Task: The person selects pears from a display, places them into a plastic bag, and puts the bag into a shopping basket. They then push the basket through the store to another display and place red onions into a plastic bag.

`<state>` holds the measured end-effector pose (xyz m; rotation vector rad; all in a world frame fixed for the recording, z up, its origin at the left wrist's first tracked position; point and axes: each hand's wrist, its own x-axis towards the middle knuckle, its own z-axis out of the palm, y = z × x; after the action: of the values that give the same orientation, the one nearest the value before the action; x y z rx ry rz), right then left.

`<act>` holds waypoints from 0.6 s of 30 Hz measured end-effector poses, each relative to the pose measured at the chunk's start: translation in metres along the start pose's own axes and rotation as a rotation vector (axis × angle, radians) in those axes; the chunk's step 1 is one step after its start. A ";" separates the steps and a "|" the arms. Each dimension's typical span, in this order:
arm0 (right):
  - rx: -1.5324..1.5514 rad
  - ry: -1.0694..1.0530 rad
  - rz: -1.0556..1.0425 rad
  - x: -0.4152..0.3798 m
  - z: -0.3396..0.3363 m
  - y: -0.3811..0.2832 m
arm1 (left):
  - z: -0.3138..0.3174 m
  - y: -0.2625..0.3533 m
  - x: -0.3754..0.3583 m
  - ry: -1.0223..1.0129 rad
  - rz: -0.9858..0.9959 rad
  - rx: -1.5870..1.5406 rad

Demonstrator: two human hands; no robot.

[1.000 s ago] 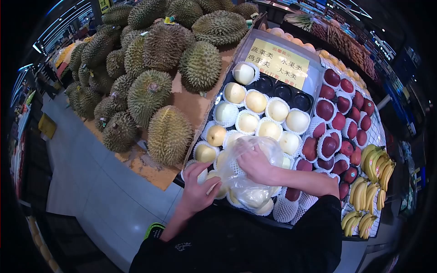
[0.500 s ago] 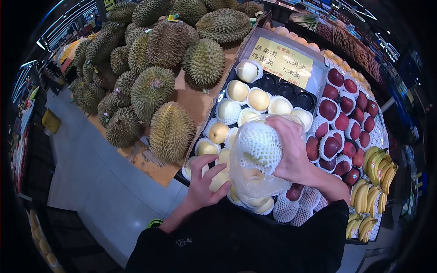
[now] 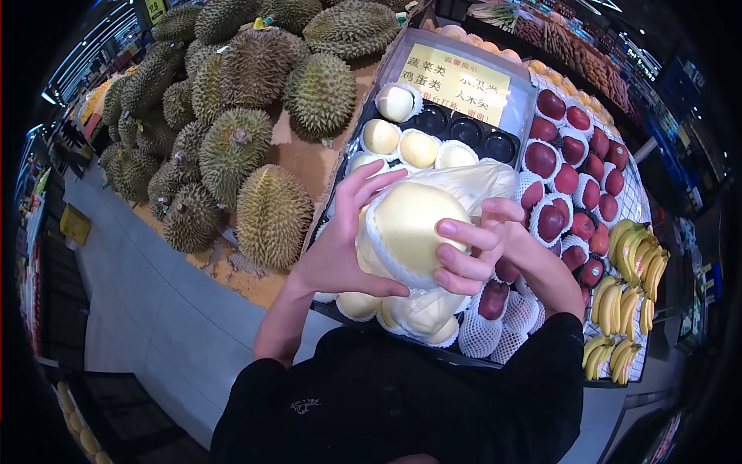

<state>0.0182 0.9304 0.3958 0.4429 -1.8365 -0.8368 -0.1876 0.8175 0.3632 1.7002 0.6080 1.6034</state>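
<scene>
A large pale yellow pear [image 3: 421,220] is held between the two hands, above the fruit display and close to the person's chest. Its skin is smooth and creamy, evenly coloured over the side that shows, with a soft, lighter sheen towards the top. The outline is full and rounded, nearly a ball. A white foam net sleeve [image 3: 390,267] wraps its left and lower left, the edge running as a scalloped band along the fruit, while the face beyond that edge is bare.

The left hand [image 3: 332,251] is spread wide around the sleeved side, its fingers reaching along the upper left and its thumb laid low across the front. The right hand [image 3: 495,243] grips the other side, with bent fingers pressed on the bare yellow skin. A clear, crumpled plastic bag [image 3: 483,182] bunches behind the pear, next to the right hand; how far it goes around the fruit cannot be told.

Beneath, similar pears [image 3: 418,148] in foam nets sit in a black tray [image 3: 465,130] with round cups, below a yellow sign [image 3: 456,83]. Dark red fruits [image 3: 541,159] and bananas [image 3: 607,304] lie to the right, spiky durians [image 3: 272,215] to the left on brown cardboard [image 3: 294,153].
</scene>
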 end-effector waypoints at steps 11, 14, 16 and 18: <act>0.102 0.298 -0.253 0.007 0.021 0.003 | 0.008 0.052 -0.006 -0.026 0.105 0.656; 0.123 0.269 -0.161 0.024 0.022 -0.009 | 0.003 0.041 -0.004 -0.089 -0.017 0.328; 0.100 0.244 -0.022 0.035 0.018 -0.007 | 0.001 0.039 -0.007 -0.110 -0.144 0.106; 0.117 -0.053 -0.024 0.043 0.009 0.006 | 0.001 0.035 -0.011 -0.038 -0.060 0.104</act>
<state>-0.0067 0.9101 0.4265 0.5222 -1.9393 -0.7660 -0.1929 0.7868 0.3822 1.7663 0.7277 1.5174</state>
